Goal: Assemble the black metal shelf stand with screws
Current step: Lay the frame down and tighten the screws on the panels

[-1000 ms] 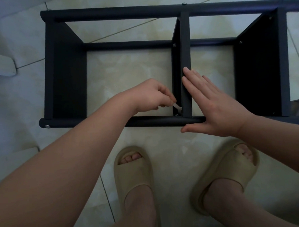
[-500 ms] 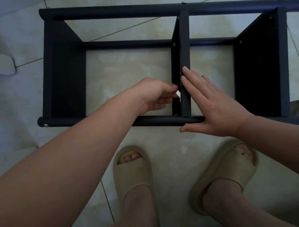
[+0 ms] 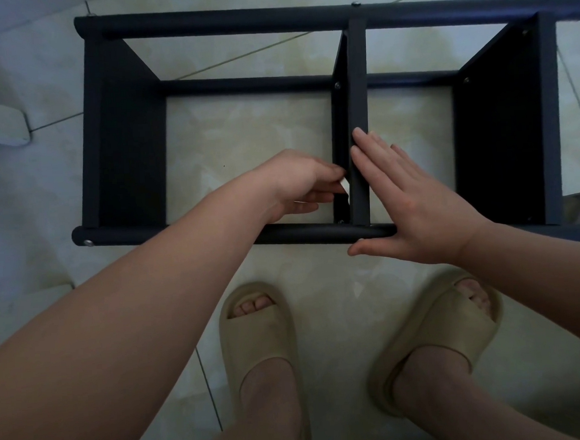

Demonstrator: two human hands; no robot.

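- While the black shelf stand (image 3: pixel 126 160) is lying on the floor (image 3: pixel 245 138), its middle divider (image 3: pixel 356 84) is being pressed by the flat, straight-fingered right hand (image 3: pixel 414 207).
- At 9 o'clock of this divider, a pale tool (image 3: pixel 344 184) is being pinched by the left hand (image 3: pixel 297 183).

Tiled floor (image 3: pixel 65 196) under black shelf stand (image 3: pixel 306 18)

Black metal shelf stand (image 3: pixel 126 153) on side on floor; 3 panels, round bars.
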